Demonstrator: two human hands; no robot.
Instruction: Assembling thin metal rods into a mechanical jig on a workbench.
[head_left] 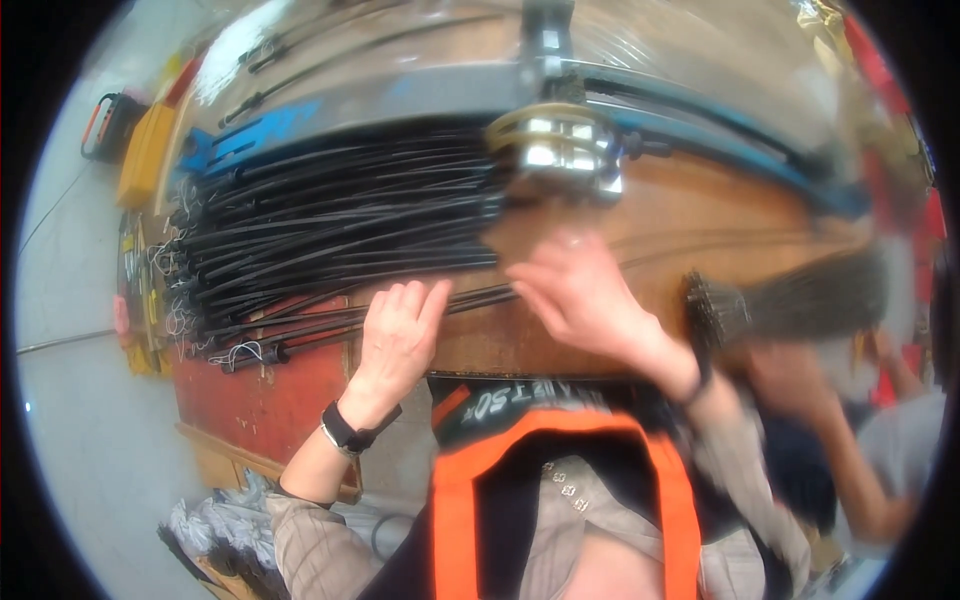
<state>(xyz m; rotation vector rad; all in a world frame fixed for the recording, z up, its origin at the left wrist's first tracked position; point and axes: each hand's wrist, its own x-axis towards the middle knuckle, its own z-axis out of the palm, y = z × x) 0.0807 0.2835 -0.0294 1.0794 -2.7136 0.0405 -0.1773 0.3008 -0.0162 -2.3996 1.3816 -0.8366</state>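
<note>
Several slim black cables run along the table's near edge, with white ties at their left ends. My left hand lies over these cables, its fingers closed around them. Farther right, my right hand is slightly blurred; its thumb and fingers come together at the right end of the same cables. A large bundle of black cables is spread on the table just beyond my hands. Past my right hand stands a shiny metal machine part, smeared by motion.
The brown tabletop carries a bundle of thin wires at right. A co-worker's hand is below it. Blue metal bars cross the back. A yellow box is at far left. Wrapped grey bundles lie at lower left.
</note>
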